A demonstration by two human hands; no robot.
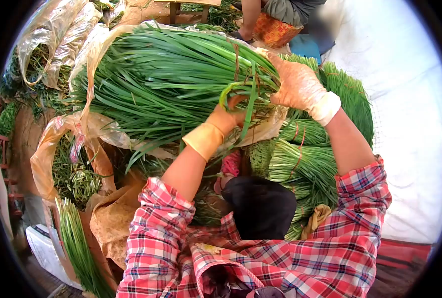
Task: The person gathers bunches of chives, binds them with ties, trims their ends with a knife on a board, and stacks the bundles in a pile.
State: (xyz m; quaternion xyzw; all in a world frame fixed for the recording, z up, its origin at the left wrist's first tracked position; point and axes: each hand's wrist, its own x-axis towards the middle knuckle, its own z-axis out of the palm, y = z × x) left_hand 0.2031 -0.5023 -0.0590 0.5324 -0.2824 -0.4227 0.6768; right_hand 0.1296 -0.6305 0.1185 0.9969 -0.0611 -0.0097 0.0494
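Observation:
A large bunch of long green garlic chives (171, 74) lies across a plastic sheet in front of me, leaf tips to the left and stem ends to the right. A thin brown tie crosses it near the stems. My right hand (299, 85), in a pale stained glove, is closed around the stem ends. My left hand (224, 120), in an orange glove, is closed at the lower side of the bunch, by a bent yellow-green leaf (226, 94). Its fingertips are partly hidden among the leaves.
Tied chive bundles (300, 159) are stacked at the right, beside a white sheet (405, 124). Open plastic bags (44, 164) of greens stand at the left, near a white box-like device (44, 253). Another person's leg (251, 20) shows at the top.

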